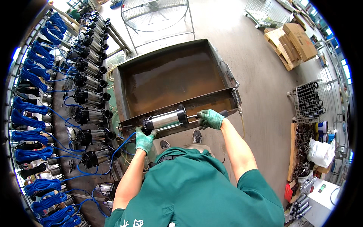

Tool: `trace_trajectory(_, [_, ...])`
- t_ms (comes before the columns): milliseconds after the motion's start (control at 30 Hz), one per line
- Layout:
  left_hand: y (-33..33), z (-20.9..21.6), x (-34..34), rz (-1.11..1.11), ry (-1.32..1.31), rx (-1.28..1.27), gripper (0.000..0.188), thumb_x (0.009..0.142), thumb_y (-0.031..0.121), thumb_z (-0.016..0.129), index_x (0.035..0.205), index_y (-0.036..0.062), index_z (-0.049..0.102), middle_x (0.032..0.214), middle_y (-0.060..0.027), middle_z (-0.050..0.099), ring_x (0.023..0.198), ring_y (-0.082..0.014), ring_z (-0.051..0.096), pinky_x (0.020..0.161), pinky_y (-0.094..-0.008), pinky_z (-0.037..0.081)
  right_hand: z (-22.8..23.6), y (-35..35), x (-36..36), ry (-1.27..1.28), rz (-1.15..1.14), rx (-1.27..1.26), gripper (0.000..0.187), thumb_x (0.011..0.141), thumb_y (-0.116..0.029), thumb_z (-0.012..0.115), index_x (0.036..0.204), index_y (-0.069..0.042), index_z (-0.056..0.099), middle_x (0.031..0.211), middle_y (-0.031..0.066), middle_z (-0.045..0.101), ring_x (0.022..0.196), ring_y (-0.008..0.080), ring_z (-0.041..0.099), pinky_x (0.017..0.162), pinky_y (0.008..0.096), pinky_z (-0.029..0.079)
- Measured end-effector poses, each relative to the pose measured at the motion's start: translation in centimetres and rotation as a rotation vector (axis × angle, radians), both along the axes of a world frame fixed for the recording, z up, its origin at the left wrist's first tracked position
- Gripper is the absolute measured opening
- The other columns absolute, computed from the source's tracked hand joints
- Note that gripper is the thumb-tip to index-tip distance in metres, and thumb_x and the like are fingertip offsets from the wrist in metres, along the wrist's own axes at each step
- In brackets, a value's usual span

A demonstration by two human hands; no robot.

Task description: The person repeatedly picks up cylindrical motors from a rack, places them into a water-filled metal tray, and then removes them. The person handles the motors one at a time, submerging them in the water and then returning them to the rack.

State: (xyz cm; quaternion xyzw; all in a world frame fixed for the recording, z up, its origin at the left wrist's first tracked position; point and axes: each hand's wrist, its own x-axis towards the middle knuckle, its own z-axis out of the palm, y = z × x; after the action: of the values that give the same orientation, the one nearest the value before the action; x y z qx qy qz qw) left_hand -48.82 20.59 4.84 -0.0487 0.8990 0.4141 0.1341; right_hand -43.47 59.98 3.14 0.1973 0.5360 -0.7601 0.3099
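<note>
By tank (174, 53), left fingers (139, 131) cupping pump (166, 120); right fingers (204, 115) around rod (193, 116)

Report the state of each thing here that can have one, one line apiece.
Pump: on its side, slightly tilted
Left grip: gloved, holding the pump's left end
Right grip: gloved, curled around a rod
Tank: open-topped, holding brown liquid
Row of pumps: lying on their sides
Blue cables: mostly bundled, some strands loose
Fan: upright; whether running, unclear
White bag: bulging
</note>
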Motion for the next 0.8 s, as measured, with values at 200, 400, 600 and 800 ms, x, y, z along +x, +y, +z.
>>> trace_trajectory(200, [-0.1, 0.0, 0.0, 0.003, 0.020, -0.003, 0.066, 0.082, 0.023, 0.093, 0.124, -0.0013, 0.048, 0.106, -0.0153, 0.070, 0.093, -0.0249, 0.066, 0.088, -0.0394, 0.055, 0.3, -1.2, -0.4, 0.147, 0.031, 0.365, 0.075, 0.102, -0.069, 0.056, 0.110, 0.004, 0.068, 0.061, 0.0075, 0.063, 0.049, 0.0162, 0.060, 0.048, 0.0319, 0.051])
trace_trajectory(400, [-0.5, -1.1, 0.0, 0.026, 0.026, 0.041, 0.065, 0.081, 0.025, 0.094, 0.121, -0.0012, 0.050, 0.102, -0.0146, 0.072, 0.090, -0.0237, 0.067, 0.085, -0.0379, 0.055, 0.9, -0.4, -1.3, 0.163, 0.128, 0.298, 0.048, 0.110, -0.045, 0.054, 0.103, 0.001, 0.066, 0.066, 0.0107, 0.069, 0.057, 0.0215, 0.071, 0.052, 0.0328, 0.056])
trace_trajectory(600, [0.1, -0.3, 0.2, -0.005, 0.052, -0.013, 0.064, 0.084, 0.024, 0.092, 0.123, -0.0018, 0.049, 0.102, -0.0146, 0.070, 0.089, -0.0228, 0.065, 0.084, -0.0370, 0.055, -0.6, -0.5, -0.8, 0.168, 0.124, 0.298, 0.031, 0.103, -0.023, 0.064, 0.118, 0.005, 0.064, 0.091, 0.0164, 0.075, 0.079, 0.0252, 0.077, 0.069, 0.0360, 0.065])
trace_trajectory(800, [0.0, -0.2, 0.2, -0.001, 0.037, 0.026, 0.064, 0.084, 0.023, 0.092, 0.123, -0.0018, 0.049, 0.103, -0.0144, 0.071, 0.090, -0.0228, 0.066, 0.086, -0.0371, 0.055, -1.7, -0.7, 0.4, 0.275, 0.023, 0.114, 0.039, 0.102, -0.021, 0.070, 0.129, 0.006, 0.060, 0.099, 0.0195, 0.074, 0.088, 0.0268, 0.077, 0.082, 0.0400, 0.067])
